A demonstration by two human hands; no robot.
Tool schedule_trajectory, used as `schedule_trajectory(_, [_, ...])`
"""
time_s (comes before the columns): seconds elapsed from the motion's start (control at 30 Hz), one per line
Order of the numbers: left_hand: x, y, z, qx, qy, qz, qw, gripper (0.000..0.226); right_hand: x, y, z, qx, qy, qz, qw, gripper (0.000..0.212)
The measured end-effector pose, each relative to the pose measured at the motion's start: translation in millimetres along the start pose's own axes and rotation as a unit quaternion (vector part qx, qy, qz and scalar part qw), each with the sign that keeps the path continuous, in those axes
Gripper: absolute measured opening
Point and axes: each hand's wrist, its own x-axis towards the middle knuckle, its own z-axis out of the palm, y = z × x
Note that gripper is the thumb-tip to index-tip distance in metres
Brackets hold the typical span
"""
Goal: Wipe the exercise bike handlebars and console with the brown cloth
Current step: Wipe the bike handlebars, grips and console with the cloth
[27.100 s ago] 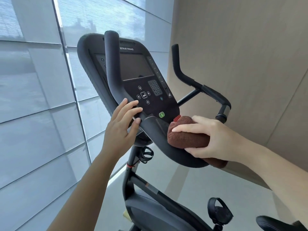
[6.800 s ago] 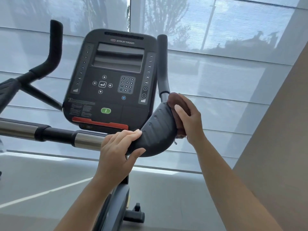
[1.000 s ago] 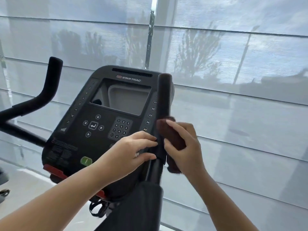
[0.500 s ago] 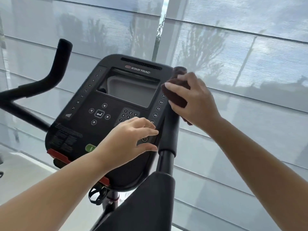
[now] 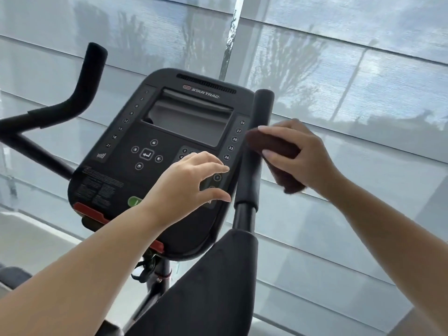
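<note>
The black console (image 5: 155,151) with a screen, keypad and green button faces me at centre. Its right upright handlebar grip (image 5: 257,151) rises beside it. My right hand (image 5: 300,156) holds the folded brown cloth (image 5: 274,151) against the right side of that grip, about halfway up. My left hand (image 5: 186,185) rests with loosely bent fingers on the console's lower right edge, covering part of the keypad. The left handlebar (image 5: 82,83) curves up at the far left. A broad black arm pad (image 5: 208,292) fills the lower centre.
A window wall with translucent blinds (image 5: 351,93) stands close behind the bike. Pale floor (image 5: 29,241) shows at lower left. The bike's post (image 5: 162,272) with a red ring drops below the console.
My right hand has slid the cloth down from the top of the right grip to its middle. My left hand stays on the console's lower right edge.
</note>
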Motion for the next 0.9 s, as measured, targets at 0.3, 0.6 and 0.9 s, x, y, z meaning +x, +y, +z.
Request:
schedule_trajectory(0.3, [4.9, 25.5, -8.0, -0.066, 0.059, 0.041, 0.995, 0.041, -55.4, -17.7, 29.3, 0.124, 0.007, 0.060, 0.990, 0.036])
schedule_trajectory(0.6, [-6.9, 30.1, 13.6, -0.234, 0.012, -0.103, 0.967, 0.022, -91.2, -26.7, 22.3, 0.145, 0.073, 0.042, 0.986, 0.039])
schedule_trajectory(0.9, [24.4, 47.3, 29.5, -0.287, -0.019, -0.187, 0.939, 0.034, 9.8, 15.1, 34.9, 0.180, 0.310, 0.046, 0.932, 0.042])
